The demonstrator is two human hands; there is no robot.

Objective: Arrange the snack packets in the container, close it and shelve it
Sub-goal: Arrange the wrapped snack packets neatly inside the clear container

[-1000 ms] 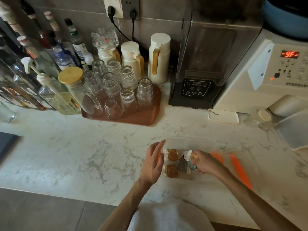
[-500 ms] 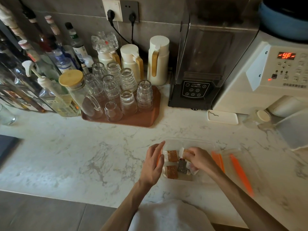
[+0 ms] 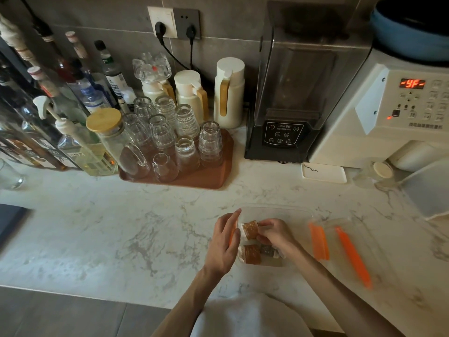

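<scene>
A clear plastic container (image 3: 289,211) sits on the marble counter in front of me. Inside lie an upper brown snack packet (image 3: 250,229), a lower brown packet (image 3: 251,254) and a dark packet (image 3: 266,250). My right hand (image 3: 274,233) is inside the container, its fingers pinched on the right end of the upper brown packet. My left hand (image 3: 224,244) rests against the container's left wall, over an orange clip, fingers apart. The clear lid (image 3: 349,242) with two orange clips lies just right of the container.
A brown tray (image 3: 209,177) of upturned glasses stands behind, with bottles (image 3: 48,98) at the left. A dark blender (image 3: 289,93) and a white water dispenser (image 3: 393,110) line the back right. A small white dish (image 3: 324,172) and a white bin (image 3: 430,188) sit nearby.
My right hand moved up and left inside the container, from the dark packet area to the upper brown packet. My left hand stayed at the container's left wall.
</scene>
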